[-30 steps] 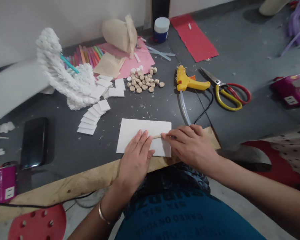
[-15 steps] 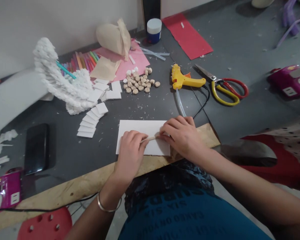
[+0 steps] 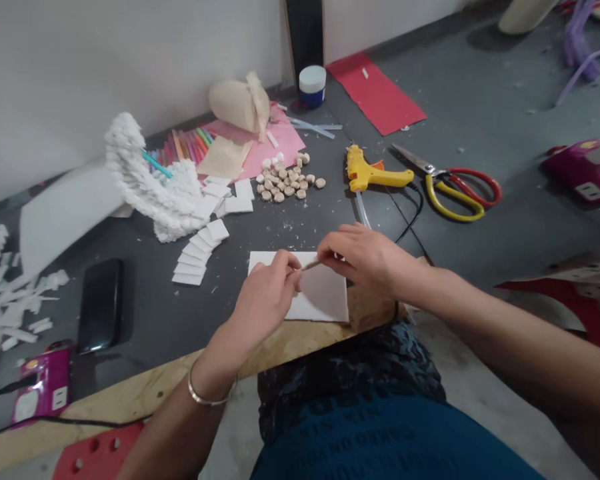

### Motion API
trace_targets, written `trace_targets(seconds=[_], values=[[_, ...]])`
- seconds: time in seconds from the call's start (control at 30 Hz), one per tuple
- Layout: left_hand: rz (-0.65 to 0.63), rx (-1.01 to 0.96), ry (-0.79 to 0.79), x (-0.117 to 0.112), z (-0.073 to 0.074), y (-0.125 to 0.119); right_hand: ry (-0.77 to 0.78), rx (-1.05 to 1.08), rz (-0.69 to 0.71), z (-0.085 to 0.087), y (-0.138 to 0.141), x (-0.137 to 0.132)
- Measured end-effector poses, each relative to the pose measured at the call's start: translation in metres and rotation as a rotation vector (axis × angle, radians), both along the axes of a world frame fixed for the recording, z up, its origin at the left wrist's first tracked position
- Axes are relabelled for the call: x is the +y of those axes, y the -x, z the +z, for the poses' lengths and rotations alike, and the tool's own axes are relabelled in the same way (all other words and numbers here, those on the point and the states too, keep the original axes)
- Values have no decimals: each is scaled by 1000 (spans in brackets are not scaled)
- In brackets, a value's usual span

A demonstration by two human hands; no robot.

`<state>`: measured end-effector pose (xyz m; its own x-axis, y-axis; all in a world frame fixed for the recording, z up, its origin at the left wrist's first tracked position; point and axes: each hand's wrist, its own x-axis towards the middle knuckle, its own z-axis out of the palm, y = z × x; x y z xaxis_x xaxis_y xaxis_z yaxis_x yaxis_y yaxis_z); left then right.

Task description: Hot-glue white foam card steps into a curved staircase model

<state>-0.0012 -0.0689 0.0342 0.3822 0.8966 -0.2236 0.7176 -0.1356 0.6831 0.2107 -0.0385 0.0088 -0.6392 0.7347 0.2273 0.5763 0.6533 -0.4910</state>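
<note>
A white sheet of paper (image 3: 323,293) lies on the wooden board (image 3: 145,390) at the near edge of the dark floor. My left hand (image 3: 267,297) and my right hand (image 3: 363,257) are raised just above the sheet, and both pinch the ends of a thin tan stick (image 3: 311,265) held between them. The fingers of both hands are closed on it. A metal bangle circles my left wrist.
A yellow glue gun (image 3: 373,175) and red-and-yellow scissors (image 3: 453,190) lie beyond my right hand. Small round tan pieces (image 3: 287,181), cut white paper squares (image 3: 200,250), a white ruffled paper form (image 3: 150,183), a black phone (image 3: 100,305), a white-capped blue jar (image 3: 312,85) and red paper (image 3: 375,93) are spread around.
My left hand went from flat on the sheet to pinching the stick. Both hands lifted the stick off the paper. The view shifted, so things sit lower in frame.
</note>
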Motion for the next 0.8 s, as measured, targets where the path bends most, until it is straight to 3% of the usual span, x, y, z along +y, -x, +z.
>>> trace_targets(seconds=[0.1,0.2,0.43,0.53,0.63,0.8], values=[[101,-199,145,17,-4,6,56,121,10,16,2,28],[201,-413,222,31,-9,9,228,252,-8,23,5,52],[425,-787,298,38,-14,2,778,581,-47,14,24,75],[516,-854,284,38,-18,-1,999,725,45,7,34,70],[551,-823,237,37,-23,-3,1052,760,68,-1,43,63],[543,-650,121,34,-25,-6,913,771,-182,-8,52,56]])
